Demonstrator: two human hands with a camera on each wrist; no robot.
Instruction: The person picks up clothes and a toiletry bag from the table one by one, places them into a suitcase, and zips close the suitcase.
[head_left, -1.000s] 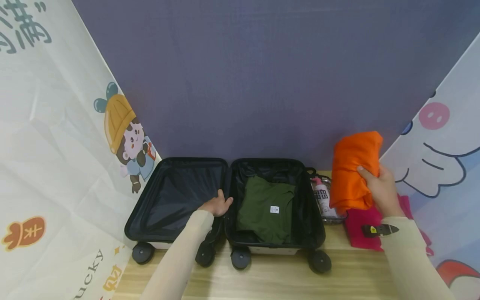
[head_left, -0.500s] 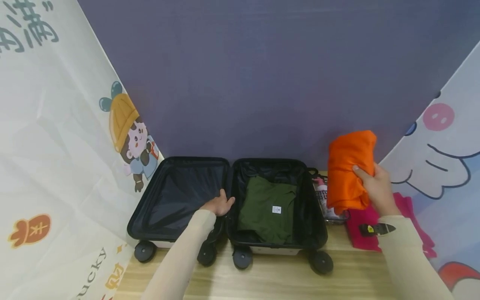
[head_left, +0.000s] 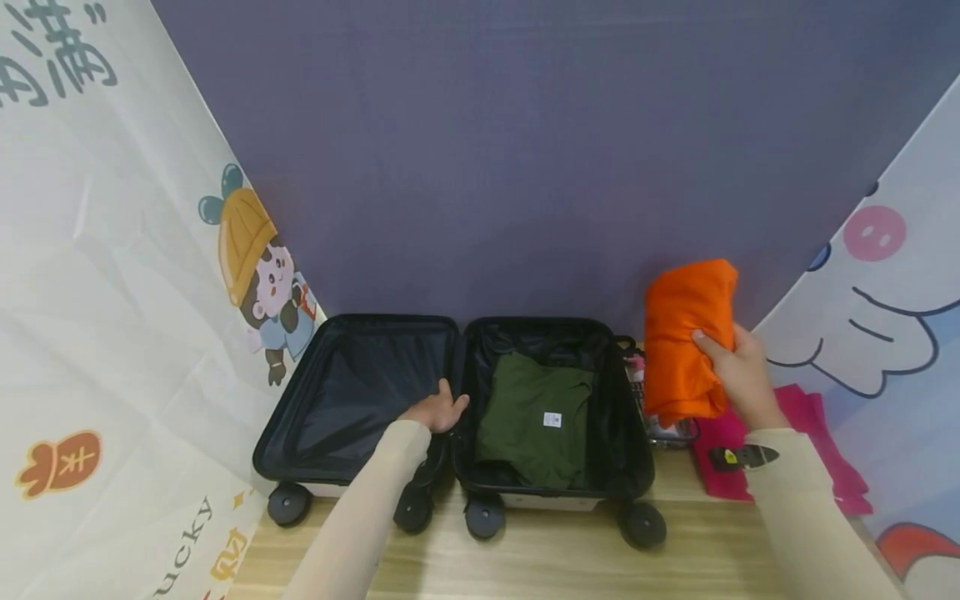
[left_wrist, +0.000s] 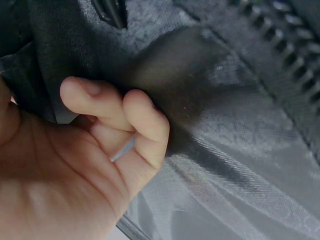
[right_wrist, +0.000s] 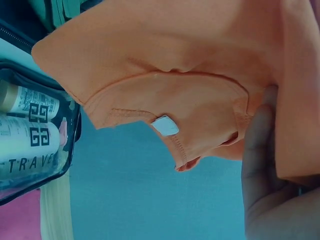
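Above the right side of the open suitcase (head_left: 630,433), raised over the clear pouch (head_left: 671,435), we see a folded orange garment (head_left: 682,346) grasped by the right hand (head_left: 742,371), its thumb laid across the front of the cloth. Compared with half a second and a second ago, we find the garment further left, closer to the suitcase, and it now covers more of the pouch. From the right wrist we make out a neckline with a small white label (right_wrist: 165,125) hanging free, and bottles (right_wrist: 30,140) inside the pouch. The left hand (head_left: 437,408) has stayed by the line where the suitcase halves meet; we see its thumb raised and its fingers loosely bent beside dark lining, gripping nothing that we can see. In the right half we find a dark green garment (head_left: 525,408) with a white tag, lying as it did in the earlier frames; the left half shows its black lining. Right of the pouch, partly behind the right sleeve, a bright pink cloth (head_left: 806,417) lies on the wooden surface (head_left: 525,567). Further out we have a grey-purple wall (head_left: 480,167) between two panels printed with cartoons.
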